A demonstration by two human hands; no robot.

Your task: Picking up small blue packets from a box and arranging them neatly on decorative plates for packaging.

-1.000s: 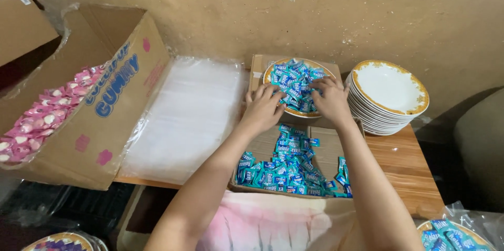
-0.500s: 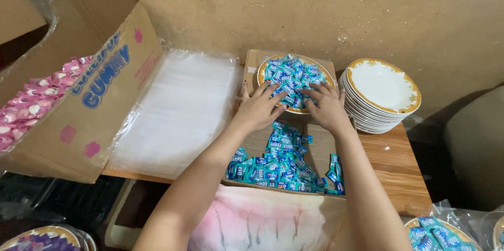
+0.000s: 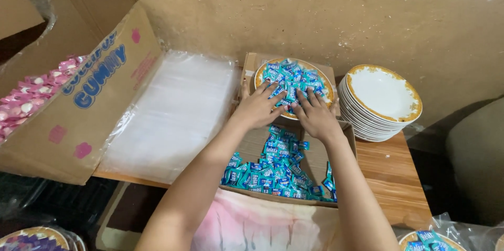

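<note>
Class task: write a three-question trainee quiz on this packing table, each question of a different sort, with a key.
1. True or false: both hands rest on the plate of blue candies.
2. What lies left of that plate? A) stack of clear bags B) kettle C) towel
3. Fill in: the stack of empty plates stands to the plate's ____.

Key: 1 true, the left hand and the right hand lie flat on the sweets; 2 A; 3 right.
</note>
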